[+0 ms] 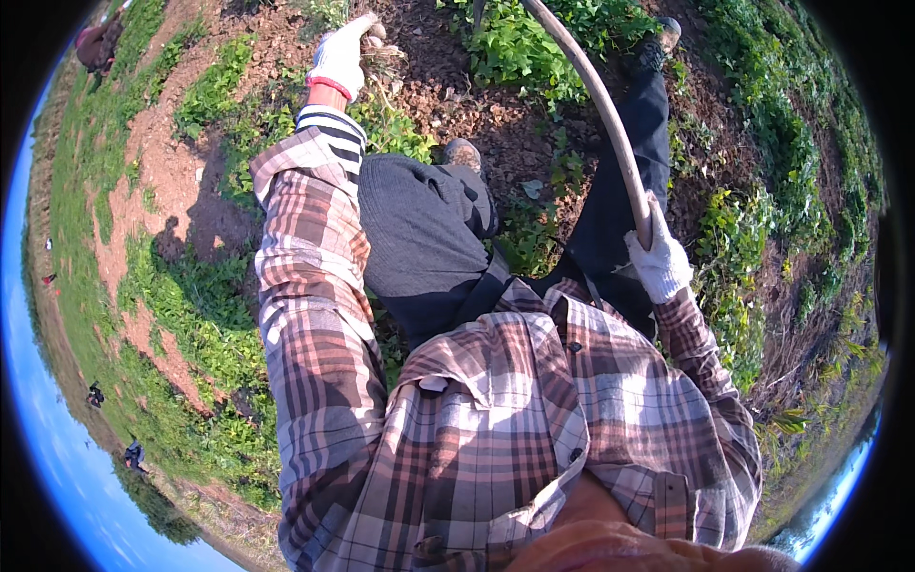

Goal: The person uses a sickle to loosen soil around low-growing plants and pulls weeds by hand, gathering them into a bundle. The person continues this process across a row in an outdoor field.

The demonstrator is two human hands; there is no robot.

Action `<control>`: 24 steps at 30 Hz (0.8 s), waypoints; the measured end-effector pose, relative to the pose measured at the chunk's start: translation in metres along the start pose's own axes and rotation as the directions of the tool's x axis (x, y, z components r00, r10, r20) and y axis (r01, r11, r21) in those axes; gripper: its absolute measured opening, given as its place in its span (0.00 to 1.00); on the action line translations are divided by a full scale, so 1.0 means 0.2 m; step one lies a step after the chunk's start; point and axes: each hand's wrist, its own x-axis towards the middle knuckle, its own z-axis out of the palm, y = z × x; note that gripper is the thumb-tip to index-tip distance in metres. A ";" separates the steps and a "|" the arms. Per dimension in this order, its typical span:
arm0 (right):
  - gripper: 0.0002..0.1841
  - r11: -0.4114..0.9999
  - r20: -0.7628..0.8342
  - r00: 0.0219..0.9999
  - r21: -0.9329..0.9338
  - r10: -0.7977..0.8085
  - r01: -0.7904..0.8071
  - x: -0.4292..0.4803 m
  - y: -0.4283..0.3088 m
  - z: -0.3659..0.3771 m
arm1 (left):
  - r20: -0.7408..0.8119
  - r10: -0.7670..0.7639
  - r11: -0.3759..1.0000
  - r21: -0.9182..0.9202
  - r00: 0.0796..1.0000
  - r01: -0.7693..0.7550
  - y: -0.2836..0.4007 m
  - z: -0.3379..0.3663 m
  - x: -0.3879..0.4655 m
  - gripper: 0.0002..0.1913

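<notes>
My left hand [342,58], in a white knitted glove with a red cuff edge, reaches forward to the ground. Its soiled fingertips are curled at a clump of dry stems and roots [384,58]; the grip is partly hidden. My right hand [656,263], also in a white glove, is closed around the lower end of a curved wooden handle [597,89]. The handle runs up and leftward past the frame's top edge, where a bit of dark metal [478,10] shows; the rest of the tool's head is cut off.
Leafy green vines [532,53] grow in rows on cloddy brown soil [457,100]. My bent left leg [422,236] and outstretched right leg [629,157] lie between them. Another person [100,46] bends down at the far upper left; more distant people [134,456] are at the left.
</notes>
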 end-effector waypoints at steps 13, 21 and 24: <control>0.36 0.980 0.175 0.976 0.129 0.129 -0.153 -0.06 0.08 -0.05 | -0.016 0.015 0.999 0.039 1.000 -0.014 -0.06 -0.06 0.11 0.09; 0.37 0.997 0.098 0.995 -0.074 0.017 -0.009 0.10 0.05 0.09 | 0.013 0.004 0.996 0.087 1.000 -0.006 -0.03 -0.06 0.07 0.10; 0.36 0.981 0.160 0.986 -0.175 -0.053 0.081 0.14 0.07 0.13 | 0.050 0.041 0.990 0.134 0.998 -0.048 -0.03 -0.07 0.08 0.10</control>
